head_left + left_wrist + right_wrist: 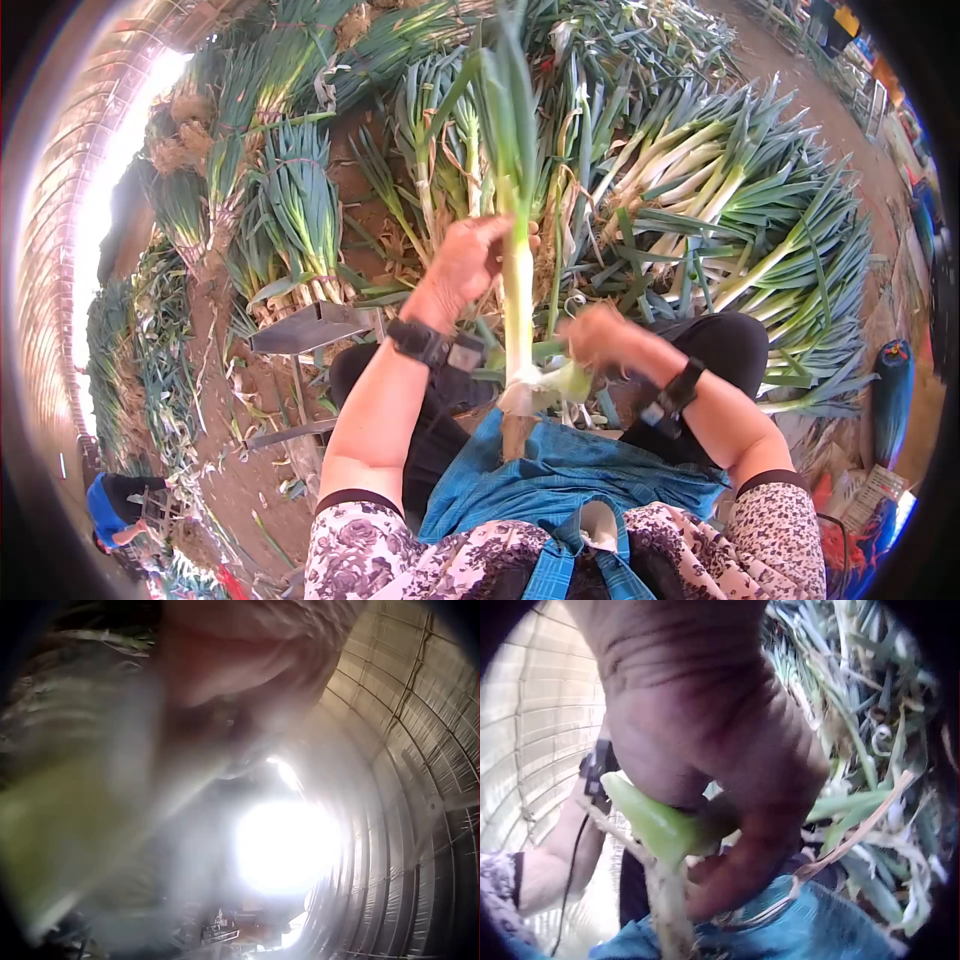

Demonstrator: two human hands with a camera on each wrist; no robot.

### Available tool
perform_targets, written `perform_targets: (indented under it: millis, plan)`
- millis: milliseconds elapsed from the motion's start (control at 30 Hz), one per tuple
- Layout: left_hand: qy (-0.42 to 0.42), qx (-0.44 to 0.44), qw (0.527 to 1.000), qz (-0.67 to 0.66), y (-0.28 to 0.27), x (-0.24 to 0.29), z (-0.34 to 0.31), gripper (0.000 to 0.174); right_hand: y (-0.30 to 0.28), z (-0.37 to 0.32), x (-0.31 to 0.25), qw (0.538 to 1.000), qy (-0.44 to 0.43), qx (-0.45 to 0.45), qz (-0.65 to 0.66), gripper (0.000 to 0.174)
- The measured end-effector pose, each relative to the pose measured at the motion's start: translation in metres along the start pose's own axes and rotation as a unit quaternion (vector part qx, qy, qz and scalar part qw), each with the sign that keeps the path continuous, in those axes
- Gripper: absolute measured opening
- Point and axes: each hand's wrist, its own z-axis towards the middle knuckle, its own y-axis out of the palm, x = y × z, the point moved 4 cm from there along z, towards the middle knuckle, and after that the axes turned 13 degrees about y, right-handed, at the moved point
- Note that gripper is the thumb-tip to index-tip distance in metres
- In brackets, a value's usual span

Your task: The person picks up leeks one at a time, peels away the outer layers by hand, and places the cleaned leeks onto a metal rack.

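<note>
My left hand (465, 270) grips a thick leek (518, 310) around the middle of its stalk. The leek stands nearly upright over my lap, green leaves pointing away and the root end (516, 437) toward me. A pale green outer leaf (656, 825) is peeled back near the root end and folds out sideways. My right hand (605, 338), blurred in the head view, is to the right of the stalk. Seen from the right wrist, its fingers and thumb curl around that peeled leaf. In the left wrist view the stalk (67, 825) is a close blur beside the hand.
A blue apron (570, 465) covers my lap. Loose leeks (800, 270) are heaped ahead and to the right; tied bundles (295, 200) stand at the left. A metal frame (315, 328) is beside my left knee. Another person (110, 510) is at the lower left.
</note>
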Motion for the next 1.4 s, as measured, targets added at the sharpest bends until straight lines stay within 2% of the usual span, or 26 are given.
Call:
perform_targets:
  millis: [33,67,100,133,167,233,267,300,367,500,567,633,700,767,833,900,967,1000,1067,1100,1133,1167,1200,1233,1333,1400]
  plan:
    - [0.004,-0.015,1.0,-0.02,-0.002,-0.01,-0.003,0.023,-0.033,-0.006,0.008,0.959,0.031,0.018,0.281,0.031]
    - [-0.015,-0.018,0.999,-0.037,0.0,-0.018,-0.007,0.022,-0.066,-0.013,0.016,0.84,0.015,0.052,0.54,0.04]
    - [-0.033,-0.023,0.998,-0.054,0.005,-0.024,-0.008,0.022,-0.092,-0.017,0.01,0.816,-0.04,0.069,0.572,0.05]
    - [-0.035,-0.027,0.998,-0.052,0.013,-0.028,-0.006,0.022,-0.121,-0.034,-0.006,0.822,-0.057,0.079,0.561,0.051]
    - [-0.038,-0.039,0.998,-0.033,0.022,-0.032,-0.005,0.022,-0.13,-0.028,-0.006,0.776,-0.048,0.077,0.624,0.045]
    - [-0.043,-0.055,0.998,-0.011,0.038,-0.034,-0.002,0.022,-0.139,-0.014,-0.002,0.651,-0.087,0.074,0.75,0.034]
    - [-0.05,-0.057,0.997,0.004,0.045,-0.031,-0.002,0.021,-0.143,-0.015,0.007,0.654,-0.08,0.081,0.748,0.024]
    - [-0.055,-0.058,0.997,0.02,0.049,-0.03,0.0,0.02,-0.142,-0.016,0.011,0.652,-0.08,0.081,0.75,0.024]
    - [-0.049,-0.06,0.997,0.024,0.052,-0.031,0.002,0.021,-0.144,-0.023,0.009,0.604,-0.128,0.058,0.785,0.023]
    - [-0.043,-0.09,0.982,0.158,0.069,-0.017,-0.009,0.023,-0.152,-0.017,0.02,0.616,-0.136,0.087,0.771,0.025]
    - [-0.047,-0.102,0.969,0.221,0.072,-0.017,-0.01,0.024,-0.154,-0.017,0.026,0.658,-0.119,0.141,0.73,0.026]
    - [0.046,-0.163,0.894,0.415,0.079,-0.016,-0.006,0.027,-0.154,-0.018,0.028,0.669,-0.114,0.162,0.716,0.026]
    - [0.05,-0.158,0.891,0.422,0.089,-0.01,-0.004,0.028,-0.16,-0.017,0.031,0.681,-0.111,0.186,0.7,0.027]
    - [0.01,-0.164,0.839,0.519,0.098,-0.006,0.004,0.027,-0.166,-0.02,0.037,0.703,-0.095,0.248,0.659,0.027]
    - [0.018,-0.154,0.847,0.508,0.1,-0.012,0.011,0.028,-0.171,-0.026,0.043,0.701,-0.092,0.261,0.657,0.028]
    - [0.027,-0.143,0.855,0.498,0.097,-0.019,0.014,0.028,-0.176,-0.034,0.043,0.656,-0.128,0.239,0.704,0.027]
    - [0.069,-0.141,0.887,0.435,0.099,-0.022,0.014,0.028,-0.178,-0.036,0.045,0.652,-0.131,0.234,0.709,0.026]
    - [0.069,-0.144,0.886,0.435,0.099,-0.026,0.013,0.028,-0.178,-0.038,0.047,0.649,-0.133,0.231,0.713,0.026]
    - [0.005,-0.091,0.964,0.25,0.098,-0.032,0.005,0.027,-0.179,-0.042,0.051,0.648,-0.134,0.23,0.714,0.025]
    - [0.005,-0.091,0.964,0.25,0.097,-0.037,0.005,0.027,-0.178,-0.044,0.051,0.664,-0.13,0.235,0.697,0.024]
    - [0.049,-0.103,0.947,0.3,0.098,-0.039,0.004,0.025,-0.178,-0.044,0.049,0.681,-0.127,0.239,0.681,0.024]
    - [0.093,-0.113,0.925,0.351,0.099,-0.04,0.003,0.024,-0.176,-0.043,0.047,0.683,-0.13,0.236,0.68,0.024]
    - [0.103,-0.097,0.933,0.33,0.099,-0.042,0.001,0.022,-0.174,-0.041,0.048,0.67,-0.123,0.23,0.696,0.024]
    - [0.105,-0.094,0.933,0.331,0.099,-0.036,0.0,0.022,-0.173,-0.04,0.047,0.656,-0.115,0.224,0.712,0.025]
    - [0.046,-0.123,0.916,0.38,0.097,-0.033,-0.005,0.022,-0.171,-0.044,0.044,0.667,-0.119,0.211,0.705,0.023]
    - [0.06,-0.12,0.915,0.38,0.093,-0.037,-0.007,0.021,-0.168,-0.045,0.042,0.67,-0.124,0.202,0.704,0.023]
